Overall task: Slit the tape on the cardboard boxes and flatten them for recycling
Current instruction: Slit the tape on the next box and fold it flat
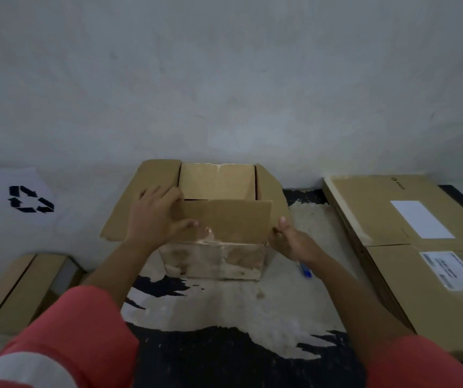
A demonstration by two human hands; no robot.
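Observation:
A small brown cardboard box (216,259) stands on the floor against the wall, its top flaps open. The near flap (227,219) stands upright, and shiny tape covers the box's front face. My left hand (154,217) grips the left end of that near flap, fingers over its top edge and thumb on its front. My right hand (289,239) pinches the flap's lower right corner. A blue cutter (305,271) lies on the floor just under my right wrist, partly hidden.
Large flat cardboard boxes (409,247) with white labels are stacked at the right. Another cardboard piece (20,289) lies at the lower left. A white sheet with a black recycling symbol (30,200) leans on the wall at the left. The floor is patchy black and pale.

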